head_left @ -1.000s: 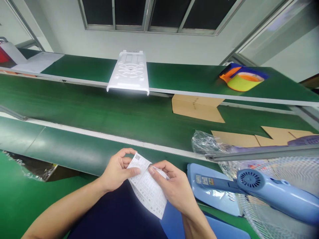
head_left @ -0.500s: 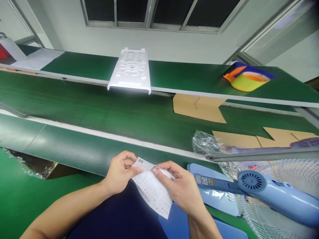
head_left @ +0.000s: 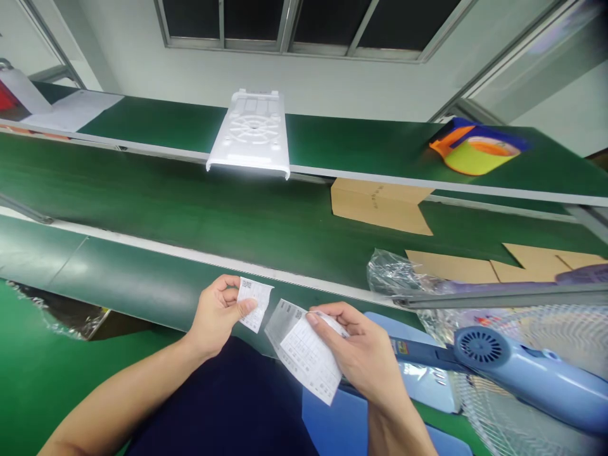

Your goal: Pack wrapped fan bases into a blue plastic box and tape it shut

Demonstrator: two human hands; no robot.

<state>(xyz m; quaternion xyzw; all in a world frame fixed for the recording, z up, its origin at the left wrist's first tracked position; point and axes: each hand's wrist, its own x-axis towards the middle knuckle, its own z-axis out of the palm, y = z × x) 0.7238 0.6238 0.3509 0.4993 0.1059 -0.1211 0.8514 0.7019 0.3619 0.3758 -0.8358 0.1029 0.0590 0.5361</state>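
Note:
Between the thumb and fingers of my left hand (head_left: 215, 316) is a small printed paper slip (head_left: 254, 303) with a square code at its top corner. My right hand (head_left: 361, 348) pinches a larger folded printed sheet (head_left: 308, 354), which hangs tilted down over my lap. A gap separates the two pieces of paper. Both are held just in front of the bench's near edge. To the right of my right hand lies a blue fan (head_left: 479, 345) with a wire guard.
On the upper shelf stand a white plastic panel (head_left: 251, 133) and a tape roll (head_left: 482, 155) in a holder. Flat cardboard (head_left: 380, 206) lies on the green belt (head_left: 166, 202). Clear plastic wrap (head_left: 392, 272) sits at the right. Blue fan base panels (head_left: 335, 421) are below my right arm.
The paper has come apart into two pieces. My left hand has moved left and slightly up with the small slip, and my right hand has moved right with the larger sheet.

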